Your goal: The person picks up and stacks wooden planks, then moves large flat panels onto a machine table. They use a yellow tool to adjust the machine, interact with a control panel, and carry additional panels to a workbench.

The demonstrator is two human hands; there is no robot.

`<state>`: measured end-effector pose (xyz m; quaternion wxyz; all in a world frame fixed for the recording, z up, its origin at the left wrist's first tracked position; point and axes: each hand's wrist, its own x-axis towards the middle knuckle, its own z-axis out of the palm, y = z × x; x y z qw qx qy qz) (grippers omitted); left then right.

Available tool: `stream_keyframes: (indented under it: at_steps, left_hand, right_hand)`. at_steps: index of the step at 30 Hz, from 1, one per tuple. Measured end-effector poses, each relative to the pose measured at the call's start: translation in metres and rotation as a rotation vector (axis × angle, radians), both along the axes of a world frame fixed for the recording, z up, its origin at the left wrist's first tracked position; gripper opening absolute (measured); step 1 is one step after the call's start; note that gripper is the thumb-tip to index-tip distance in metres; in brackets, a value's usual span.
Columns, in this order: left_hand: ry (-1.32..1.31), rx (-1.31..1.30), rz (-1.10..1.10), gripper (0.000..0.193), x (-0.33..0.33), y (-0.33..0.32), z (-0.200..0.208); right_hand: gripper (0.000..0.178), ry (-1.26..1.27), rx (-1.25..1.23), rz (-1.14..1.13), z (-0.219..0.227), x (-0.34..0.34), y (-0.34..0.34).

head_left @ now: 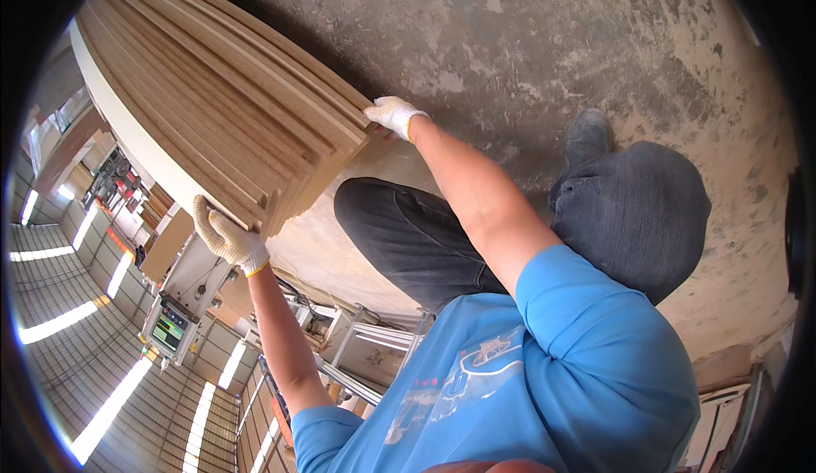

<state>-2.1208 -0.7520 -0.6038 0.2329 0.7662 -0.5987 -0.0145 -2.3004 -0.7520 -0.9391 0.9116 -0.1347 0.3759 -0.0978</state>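
Note:
A thick stack of long brown wood-fibre boards (pixel 217 103) runs from the upper left toward me, its near ends slightly uneven. A white face (pixel 140 146) covers one outer side of the stack. My left hand (pixel 229 239), in a cream knit glove with a yellow cuff edge, rests at the near corner on that white side. Its fingers are stretched out and apart. At the opposite near corner, my right hand (pixel 395 116), gloved alike, has its fingers bent against the board edges. Its fingertips are partly hidden there.
My bent knees in dark trousers (pixel 408 239) are close to the stack's near end. Worn concrete floor (pixel 510 56) spreads beyond. A machine with a small lit screen (pixel 170 328) and metal frames (pixel 365 341) stand at lower left, below strip lights.

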Motion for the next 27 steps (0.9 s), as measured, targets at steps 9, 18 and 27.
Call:
stream_keyframes:
  at_steps: [9,18,27]
  left_hand:
    - [0.011,-0.032,0.022,0.042,-0.003,-0.003,-0.002]
    - [-0.057,-0.009,-0.014,0.042,-0.001,-0.003,0.0]
    - [0.022,-0.037,0.005,0.038,0.003,-0.002,-0.002]
  right_hand:
    - [0.04,0.391,-0.669,0.219,-0.008,0.002,-0.016]
    - [0.065,-0.188,0.093,-0.1,-0.001,-0.01,0.011]
    - [0.117,-0.044,-0.045,-0.244,0.011,0.0,0.05]
